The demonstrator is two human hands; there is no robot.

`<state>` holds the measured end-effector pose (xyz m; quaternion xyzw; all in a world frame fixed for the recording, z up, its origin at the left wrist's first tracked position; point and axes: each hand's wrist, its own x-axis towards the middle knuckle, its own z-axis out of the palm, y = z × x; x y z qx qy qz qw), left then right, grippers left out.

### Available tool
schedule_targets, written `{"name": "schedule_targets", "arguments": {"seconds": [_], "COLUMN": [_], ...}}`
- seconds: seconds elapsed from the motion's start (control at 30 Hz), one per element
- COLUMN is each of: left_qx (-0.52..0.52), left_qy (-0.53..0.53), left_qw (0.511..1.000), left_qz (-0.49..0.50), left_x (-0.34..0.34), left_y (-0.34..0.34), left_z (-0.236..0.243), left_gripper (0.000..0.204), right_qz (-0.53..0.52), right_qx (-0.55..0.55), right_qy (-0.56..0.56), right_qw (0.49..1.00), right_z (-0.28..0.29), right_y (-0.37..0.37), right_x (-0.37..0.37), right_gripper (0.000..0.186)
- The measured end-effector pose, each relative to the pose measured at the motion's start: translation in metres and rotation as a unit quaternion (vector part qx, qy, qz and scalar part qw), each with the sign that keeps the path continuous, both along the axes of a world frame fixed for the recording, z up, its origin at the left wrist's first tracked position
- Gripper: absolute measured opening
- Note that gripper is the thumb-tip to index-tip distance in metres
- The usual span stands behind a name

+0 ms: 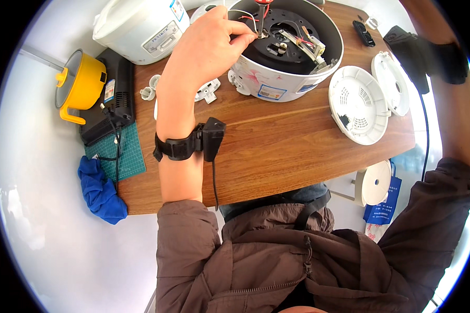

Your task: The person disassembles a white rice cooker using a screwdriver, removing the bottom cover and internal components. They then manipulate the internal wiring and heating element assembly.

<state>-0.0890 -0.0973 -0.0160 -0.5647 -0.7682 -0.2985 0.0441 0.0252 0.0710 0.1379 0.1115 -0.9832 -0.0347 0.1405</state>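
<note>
My left hand (206, 49) reaches over the near-left rim of an opened white rice cooker body (269, 83). Its thumb and index finger pinch together inside, beside a small metal part. A thin white wire (248, 14) curves down toward these fingertips, but what sits between them is hidden. Right beside them stands the upright shaft of a screwdriver (263, 5) with a red handle, cut off by the top edge. Inside the body lies a black round plate (282, 49) with a metal bracket (310, 49) and red wires. My right forearm runs up the right side; its hand is out of view.
A white vented base cover (368, 122) and a white round part (391, 86) lie right. Left stand a white appliance (141, 26), a yellow pot (83, 83), a black device (121, 99), a green mat (128, 156) and blue cloth (99, 190). Small white parts (209, 91) lie near my forearm.
</note>
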Motion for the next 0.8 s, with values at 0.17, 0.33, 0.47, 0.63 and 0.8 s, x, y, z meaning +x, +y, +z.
{"name": "schedule_targets", "arguments": {"seconds": [0.17, 0.33, 0.47, 0.63, 0.8], "left_qx": [0.007, 0.006, -0.009, -0.008, 0.011], "left_qy": [-0.001, -0.004, -0.006, -0.003, -0.006], "left_qw": [1.000, 1.000, 1.000, 1.000, 1.000], "left_qz": [0.001, -0.003, 0.005, 0.007, -0.017], "left_x": [0.001, 0.004, 0.006, 0.005, 0.005], "left_y": [-0.002, -0.001, 0.000, -0.002, 0.006], "left_z": [-0.001, 0.002, 0.004, 0.003, 0.003], "left_gripper": [0.017, 0.018, 0.018, 0.018, 0.019], "right_qz": [-0.139, -0.051, 0.012, 0.073, -0.033], "right_qx": [0.099, -0.001, -0.108, -0.164, -0.113], "right_qy": [-0.077, -0.033, -0.112, -0.099, -0.151], "right_qw": [0.982, 0.998, 0.988, 0.979, 0.981], "right_z": [0.018, 0.000, 0.009, -0.008, 0.019], "right_y": [-0.004, 0.018, 0.022, 0.031, 0.020], "right_x": [-0.017, -0.027, -0.013, -0.016, -0.001], "right_gripper": [0.043, 0.038, 0.031, 0.032, 0.037]}}
